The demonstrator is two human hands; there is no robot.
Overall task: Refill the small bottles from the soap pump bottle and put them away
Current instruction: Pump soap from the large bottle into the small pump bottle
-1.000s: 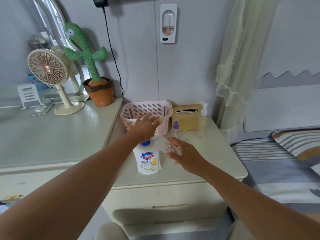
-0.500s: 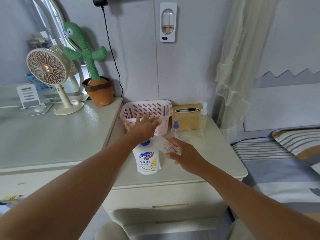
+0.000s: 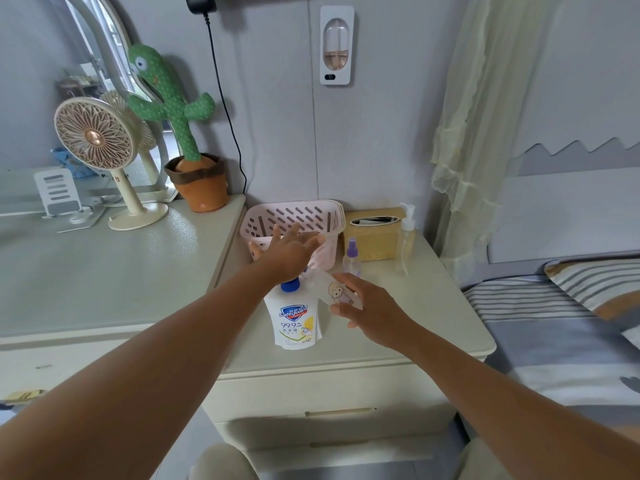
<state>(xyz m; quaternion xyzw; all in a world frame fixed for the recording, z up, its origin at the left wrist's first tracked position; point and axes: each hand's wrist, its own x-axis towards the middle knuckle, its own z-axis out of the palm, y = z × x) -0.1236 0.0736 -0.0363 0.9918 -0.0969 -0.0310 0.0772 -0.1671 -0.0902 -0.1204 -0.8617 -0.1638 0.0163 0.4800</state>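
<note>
Moved: almost nothing since the earlier frame; both your hands are where they were at the soap bottle (image 3: 296, 320), and only the view has drifted a little.
Left hand: your left hand (image 3: 291, 256) lies palm-down on top of the soap bottle, hiding the pump head, with its fingers (image 3: 313, 241) straight and spread. That looks like pressing the pump down.
Right hand: your right hand (image 3: 367, 306) is just right of the soap bottle, fingers curled round the small bottle (image 3: 332, 289).
Small bottle: it is tilted, its mouth towards the soap bottle's spout, probably to catch the soap. The mouth is hidden under your left hand, so you cannot tell if soap is flowing.
Soap bottle: it stands upright on the table (image 3: 433, 306), near the front edge.
Waiting bottles: a purple-capped spray bottle (image 3: 351, 258) and a clear pump bottle (image 3: 407, 237) stand behind and right of the soap bottle.
Basket: the pink basket (image 3: 329, 216) sits right behind the soap bottle, likely where the filled bottles go.
Stage: filling is under way; nothing seems put away yet.
</note>
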